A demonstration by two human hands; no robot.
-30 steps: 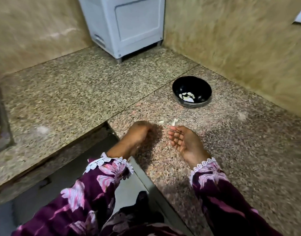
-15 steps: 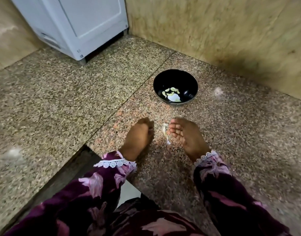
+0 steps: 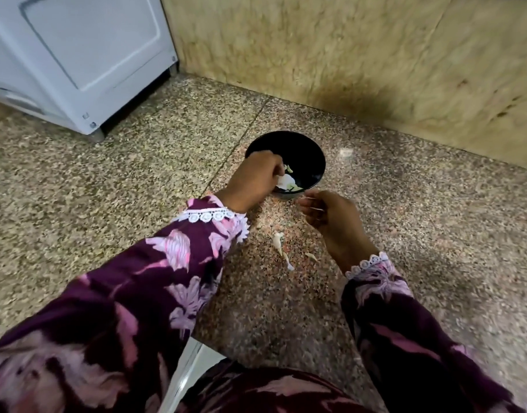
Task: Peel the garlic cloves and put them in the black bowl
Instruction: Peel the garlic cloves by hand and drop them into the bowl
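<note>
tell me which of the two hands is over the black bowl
The left hand: it is curled above the black bowl, while the right hand sits just outside its near rim.

Left hand [image 3: 253, 181] has lifted off the counter into the black bowl [image 3: 311, 158]

Speckled granite counter [image 3: 137, 204] under black bowl [image 3: 310, 153], garlic skins [image 3: 281, 248], white appliance [image 3: 77, 55]
</note>
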